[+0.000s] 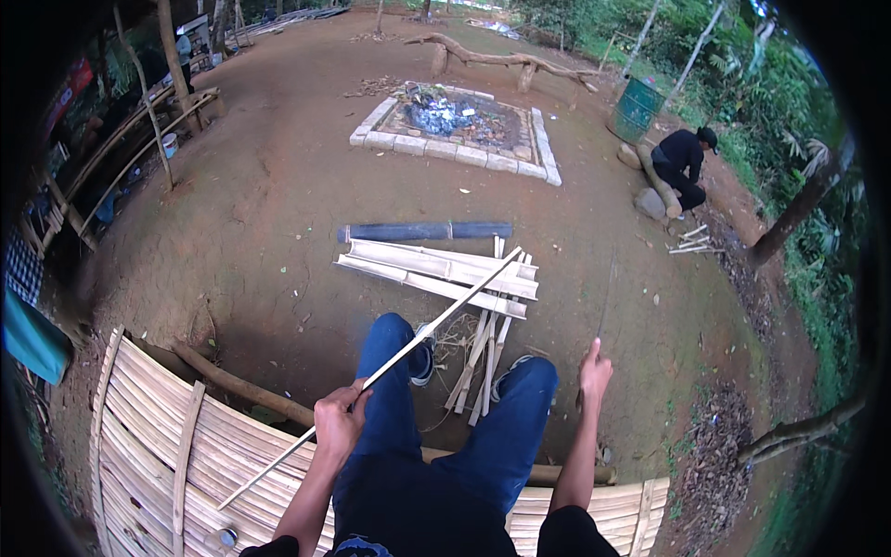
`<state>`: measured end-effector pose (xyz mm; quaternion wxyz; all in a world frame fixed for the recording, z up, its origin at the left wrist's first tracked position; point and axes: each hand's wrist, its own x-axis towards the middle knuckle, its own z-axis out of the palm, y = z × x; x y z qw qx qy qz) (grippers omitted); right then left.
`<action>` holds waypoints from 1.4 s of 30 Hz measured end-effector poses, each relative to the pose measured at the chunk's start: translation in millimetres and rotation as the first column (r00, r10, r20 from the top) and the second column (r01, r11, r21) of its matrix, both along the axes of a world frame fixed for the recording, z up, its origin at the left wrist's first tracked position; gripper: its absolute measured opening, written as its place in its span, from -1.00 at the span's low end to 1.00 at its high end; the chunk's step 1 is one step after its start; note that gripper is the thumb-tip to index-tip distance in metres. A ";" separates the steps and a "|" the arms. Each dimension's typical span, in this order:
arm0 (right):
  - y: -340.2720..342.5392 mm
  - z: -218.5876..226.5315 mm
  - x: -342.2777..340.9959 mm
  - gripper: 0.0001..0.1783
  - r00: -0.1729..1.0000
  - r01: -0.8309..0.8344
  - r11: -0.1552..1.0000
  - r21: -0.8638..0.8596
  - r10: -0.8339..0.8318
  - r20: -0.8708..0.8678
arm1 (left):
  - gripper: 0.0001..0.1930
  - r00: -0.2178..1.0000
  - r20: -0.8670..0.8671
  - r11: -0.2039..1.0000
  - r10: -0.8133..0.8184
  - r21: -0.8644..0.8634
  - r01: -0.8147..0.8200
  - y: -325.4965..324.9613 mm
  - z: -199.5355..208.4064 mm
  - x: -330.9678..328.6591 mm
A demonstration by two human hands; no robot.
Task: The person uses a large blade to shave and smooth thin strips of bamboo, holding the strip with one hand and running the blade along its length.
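Observation:
My left hand [341,418] is closed round a long, thin bamboo strip [418,340]. The strip slants from the slatted bench up across my left knee, and its far end passes over the split bamboo. Off to the right, clear of the strip, my right hand [595,373] grips a long-bladed knife [604,311]; its thin blade points away from me and blurs against the soil. Split pale bamboo halves [436,266] lie on the ground beyond my knees, beside a whole dark bamboo pole [427,231]. Narrow cut strips [484,357] are heaped between my feet.
I sit on a bamboo slat bench [227,446]. Ahead is a brick-edged fire pit [445,148] with smoking ash. At the right a person in dark clothes [682,167] crouches by a log [661,181] and a green drum [637,110]. A log bench [501,58] stands behind the pit.

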<state>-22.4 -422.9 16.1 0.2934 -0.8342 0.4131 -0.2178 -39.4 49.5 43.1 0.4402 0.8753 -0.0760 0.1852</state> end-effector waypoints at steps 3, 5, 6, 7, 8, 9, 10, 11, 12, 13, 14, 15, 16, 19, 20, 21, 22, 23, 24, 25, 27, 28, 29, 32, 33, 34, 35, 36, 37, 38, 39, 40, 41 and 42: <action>32.8 3.6 -31.2 -0.29 0.985 -0.103 0.974 0.202 0.071 0.157 | -0.80 0.999 -0.051 1.000 0.010 0.025 -0.009 4.3 8.9 10.4; 66.8 15.2 -47.1 -0.32 0.970 -0.168 0.958 0.231 0.120 0.209 | -0.78 0.997 -0.077 1.000 0.005 0.020 -0.003 -2.2 7.1 11.6; 74.7 16.0 -52.1 -0.34 0.956 -0.231 0.954 0.192 0.185 0.229 | -0.78 0.996 -0.089 1.000 -0.011 -0.003 0.011 -8.0 7.9 12.8; 84.1 16.1 -60.1 -0.37 0.942 -0.290 0.944 0.155 0.253 0.222 | -0.78 0.995 -0.099 0.999 -0.026 -0.027 0.023 -12.4 8.0 12.2; 96.1 25.4 -61.9 -0.40 0.921 -0.346 0.935 0.076 0.324 0.217 | -0.74 0.977 -0.194 0.996 -0.090 -0.037 0.084 -16.1 13.4 10.4; 113.7 35.5 -58.9 -0.42 0.891 -0.411 0.911 0.008 0.400 0.217 | -0.72 0.964 -0.222 0.986 -0.145 -0.114 0.122 -14.7 10.5 8.0; 127.3 44.3 -57.2 -0.50 0.876 -0.441 0.896 -0.055 0.443 0.191 | -0.70 0.949 -0.244 0.969 -0.199 -0.191 0.154 -14.0 3.1 6.4; 139.8 57.9 -54.2 -0.53 0.851 -0.473 0.867 -0.160 0.496 0.172 | -0.69 0.934 -0.251 0.944 -0.256 -0.273 0.186 -14.1 0.0 8.5; 150.6 71.5 -53.5 -0.56 0.827 -0.496 0.828 -0.261 0.542 0.146 | -0.66 0.864 -0.393 0.933 -0.315 -0.293 0.208 -13.2 24.4 6.1; 158.1 81.3 -51.3 -0.59 0.803 -0.515 0.779 -0.358 0.585 0.116 | -0.66 0.868 -0.379 0.929 -0.322 -0.304 0.212 -13.0 25.6 6.9; 163.8 85.8 -47.6 -0.59 0.795 -0.517 0.772 -0.370 0.593 0.126 | -0.66 0.872 -0.369 0.927 -0.322 -0.309 0.212 -10.0 27.1 5.8; 167.9 90.4 -45.8 -0.59 0.775 -0.529 0.760 -0.377 0.614 0.151 | -0.67 0.876 -0.359 0.926 -0.322 -0.314 0.211 -7.0 28.0 5.0; 171.9 94.6 -44.4 -0.59 0.753 -0.541 0.748 -0.384 0.635 0.176 | -0.67 0.893 -0.327 0.934 -0.309 -0.282 0.220 -3.0 27.7 4.8; 170.8 102.8 -47.8 -0.54 0.720 -0.539 0.752 -0.381 0.645 0.256 | -0.68 0.905 -0.295 0.942 -0.307 -0.230 0.245 5.0 30.9 7.5; 166.6 105.4 -51.9 -0.53 0.714 -0.535 0.758 -0.373 0.642 0.280 | -0.68 0.888 -0.328 0.938 -0.322 -0.237 0.252 7.4 41.0 6.5; 161.7 106.6 -54.9 -0.51 0.709 -0.530 0.765 -0.366 0.637 0.304 | -0.69 0.869 -0.361 0.934 -0.338 -0.244 0.261 8.5 48.4 6.5; 155.5 103.8 -55.4 -0.46 0.690 -0.530 0.776 -0.342 0.629 0.357 | -0.68 0.878 -0.334 0.932 -0.343 -0.237 0.274 8.5 51.0 7.9; 154.3 105.4 -58.1 -0.46 0.699 -0.540 0.785 -0.302 0.619 0.359 | -0.68 0.884 -0.312 0.931 -0.348 -0.224 0.288 9.7 52.1 8.5; 153.5 110.0 -62.3 -0.45 0.708 -0.548 0.794 -0.262 0.607 0.360 | -0.68 0.889 -0.289 0.929 -0.356 -0.211 0.303 8.9 53.5 9.5; 151.5 112.0 -65.3 -0.45 0.718 -0.553 0.803 -0.222 0.595 0.361 | -0.68 0.901 -0.244 0.921 -0.359 -0.247 0.300 4.5 56.3 10.8; 151.3 110.2 -67.2 -0.47 0.718 -0.564 0.793 -0.231 0.609 0.338 | -0.68 0.917 -0.148 0.898 -0.370 -0.309 0.313 -9.8 66.3 15.5; 151.7 108.8 -68.3 -0.48 0.710 -0.576 0.776 -0.259 0.631 0.313 | -0.68 0.915 -0.150 0.891 -0.374 -0.331 0.310 -19.3 68.5 16.6; 153.5 109.3 -66.8 -0.50 0.698 -0.586 0.757 -0.290 0.653 0.295 | -0.68 0.907 -0.181 0.887 -0.379 -0.349 0.301 -30.0 69.0 20.1; 175.8 97.9 -63.5 -0.60 0.690 -0.646 0.730 -0.225 0.684 0.236 | -0.74 0.900 -0.249 0.929 -0.358 -0.196 0.315 -67.3 63.1 28.0; 183.2 87.2 -62.7 -0.61 0.685 -0.661 0.723 -0.200 0.690 0.235 | -0.76 0.894 -0.278 0.936 -0.351 -0.123 0.329 -79.0 60.4 31.1; 190.5 77.7 -63.2 -0.59 0.682 -0.682 0.704 -0.201 0.710 0.176 | -0.79 0.896 -0.275 0.936 -0.348 -0.058 0.346 -86.2 46.5 32.0; 195.7 68.3 -61.8 -0.58 0.673 -0.703 0.681 -0.202 0.730 0.117 | -0.80 0.861 -0.354 0.922 -0.366 -0.014 0.386 -90.6 40.8 32.4; 198.6 62.1 -57.3 -0.50 0.672 -0.716 0.660 -0.229 0.740 0.031 | -0.79 0.851 -0.407 0.919 -0.332 0.063 0.389 -94.9 39.7 31.6; 204.0 57.6 -49.7 -0.49 0.648 -0.740 0.637 -0.215 0.761 0.027 | -0.78 0.845 -0.456 0.910 -0.279 0.156 0.384 -93.5 38.3 31.7; 206.4 55.1 -43.3 -0.47 0.625 -0.762 0.614 -0.203 0.780 0.013 | -0.78 0.861 -0.433 0.905 -0.265 0.196 0.378 -93.3 32.7 31.4; 209.2 52.1 -36.2 -0.45 0.600 -0.785 0.589 -0.190 0.800 0.003 | -0.78 0.855 -0.452 0.887 -0.254 0.243 0.393 -90.2 32.5 34.2; 208.7 48.1 -30.9 -0.42 0.576 -0.807 0.557 -0.196 0.816 -0.050 | -0.78 0.847 -0.468 0.869 -0.254 0.275 0.412 -91.1 32.9 37.5; 208.6 41.9 -25.7 -0.41 0.570 -0.806 0.555 -0.206 0.822 -0.011 | -0.78 0.834 -0.493 0.851 -0.247 0.302 0.430 -91.8 31.6 38.1; 204.5 36.9 -24.5 -0.41 0.566 -0.805 0.554 -0.214 0.824 0.004 | -0.77 0.823 -0.521 0.853 -0.227 0.301 0.427 -98.5 31.0 39.2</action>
